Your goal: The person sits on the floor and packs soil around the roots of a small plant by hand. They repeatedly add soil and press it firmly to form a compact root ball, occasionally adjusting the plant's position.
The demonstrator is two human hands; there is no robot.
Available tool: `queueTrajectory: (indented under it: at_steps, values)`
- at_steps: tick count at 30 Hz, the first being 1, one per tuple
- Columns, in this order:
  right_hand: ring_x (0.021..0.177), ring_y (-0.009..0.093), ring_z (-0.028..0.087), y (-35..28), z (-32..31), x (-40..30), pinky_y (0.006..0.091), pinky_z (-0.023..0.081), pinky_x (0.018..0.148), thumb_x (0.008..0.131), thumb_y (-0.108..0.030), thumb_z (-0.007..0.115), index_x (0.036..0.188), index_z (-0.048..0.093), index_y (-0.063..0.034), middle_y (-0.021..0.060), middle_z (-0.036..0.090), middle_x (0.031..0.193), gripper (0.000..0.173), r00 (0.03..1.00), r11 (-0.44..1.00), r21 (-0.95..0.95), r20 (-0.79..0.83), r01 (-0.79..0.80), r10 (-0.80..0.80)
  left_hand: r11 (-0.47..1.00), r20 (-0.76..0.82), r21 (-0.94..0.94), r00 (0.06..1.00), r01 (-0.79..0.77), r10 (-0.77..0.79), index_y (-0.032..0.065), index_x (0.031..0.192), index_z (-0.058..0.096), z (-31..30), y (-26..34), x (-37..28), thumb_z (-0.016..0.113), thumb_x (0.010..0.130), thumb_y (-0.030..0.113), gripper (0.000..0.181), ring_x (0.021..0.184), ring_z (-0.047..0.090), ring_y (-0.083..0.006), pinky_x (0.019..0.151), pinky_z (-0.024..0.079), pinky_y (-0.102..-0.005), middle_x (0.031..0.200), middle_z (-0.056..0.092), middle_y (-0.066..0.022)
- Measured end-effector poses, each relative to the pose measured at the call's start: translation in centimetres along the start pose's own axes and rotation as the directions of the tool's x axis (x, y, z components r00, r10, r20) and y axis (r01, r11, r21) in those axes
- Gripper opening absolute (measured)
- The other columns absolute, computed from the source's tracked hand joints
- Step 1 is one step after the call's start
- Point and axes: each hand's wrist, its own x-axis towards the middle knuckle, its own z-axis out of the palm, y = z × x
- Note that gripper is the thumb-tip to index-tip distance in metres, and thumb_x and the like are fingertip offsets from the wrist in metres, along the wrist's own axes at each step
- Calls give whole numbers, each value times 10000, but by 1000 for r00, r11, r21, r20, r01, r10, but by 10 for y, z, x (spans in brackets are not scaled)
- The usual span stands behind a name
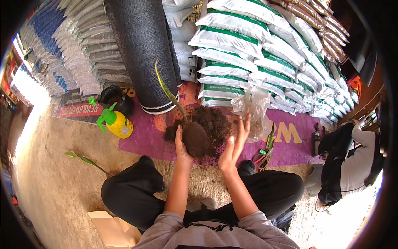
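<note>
A round, dark brown soil ball [196, 141] rests against the palm of my left hand [182, 147], with the thumb along its left side. From its top rises a long green snake plant leaf [169, 93], leaning up and to the left. My right hand [234, 151] stands apart from the ball, palm turned towards it, its fingers spread and holding nothing. Loose dark soil [216, 121] lies heaped just beyond the ball on a purple printed banner [146, 140]. The fingers of my left hand are partly hidden by the ball.
Left of the soil stand a yellow-green pump sprayer [119, 124] and a black plastic bag [119, 101]. A clear plastic bag [253, 109], scissors [261, 159] and snake plant leaves [270, 143] lie right. Stacked white sacks [228, 39] and a black mesh roll [143, 53] stand behind; another person [354, 158] sits right.
</note>
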Motion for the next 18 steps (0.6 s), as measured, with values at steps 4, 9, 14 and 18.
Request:
queueTrajectory:
  at_steps: [4, 9, 14, 18]
  values:
    - [1373, 384, 171, -8, -10, -18, 513, 120, 1091, 937, -379, 335, 1378, 344, -10, 226, 190, 1481, 575, 992, 984, -130, 52, 119, -113, 1000, -3, 19, 1000, -17, 17, 60, 1091, 582, 0, 1, 0, 528, 888, 392, 393, 889, 626, -229, 818, 507, -344, 1012, 639, -98]
    - [1371, 436, 119, 3, 32, -27, 607, -1, 1063, 867, -412, 478, 1402, 311, -27, 251, 187, 1473, 680, 893, 953, -217, 439, 212, -99, 994, 164, 78, 984, -79, 66, 48, 1076, 588, 5, -8, -16, 492, 888, 345, 364, 893, 624, -202, 826, 491, -315, 1019, 641, -82]
    - [1362, 439, 148, -12, 28, -29, 623, 28, 1052, 864, -474, 465, 1386, 329, -22, 255, 186, 1471, 703, 935, 973, -153, 337, 170, -110, 1000, 201, 0, 979, 19, -19, 47, 1071, 594, -3, 6, -13, 477, 887, 353, 376, 914, 625, -199, 845, 489, -322, 1030, 644, -82]
    - [1362, 424, 163, -10, 31, -29, 584, 55, 1071, 859, -442, 497, 1373, 358, -37, 233, 202, 1473, 669, 892, 962, -154, 430, 224, -138, 999, 208, 37, 978, -23, 15, 41, 1094, 582, -5, -3, -16, 470, 900, 311, 351, 942, 619, -200, 869, 485, -329, 1067, 630, -87]
